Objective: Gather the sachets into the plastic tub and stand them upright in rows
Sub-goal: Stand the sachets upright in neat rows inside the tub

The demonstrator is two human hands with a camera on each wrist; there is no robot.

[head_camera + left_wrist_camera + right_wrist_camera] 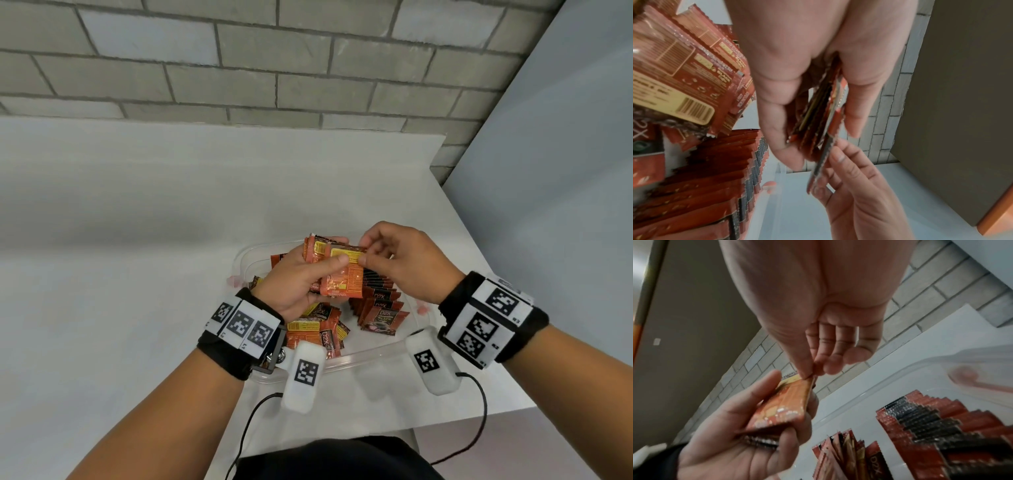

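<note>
above the plastic tub (370, 353) our left hand (294, 281) grips a small stack of sachets (337, 270), thumb across its front, while our right hand (407, 263) pinches the front sachet's top edge. in the tub, a row of sachets (380, 301) stands upright beside loose sachets (318, 329).

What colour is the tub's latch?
Translucent pink or red; the latch on the clear tub shows best in the right wrist view.

A white table (137, 240) stands against a grey brick wall (239, 61), beside a pale panel (565, 171).
</note>
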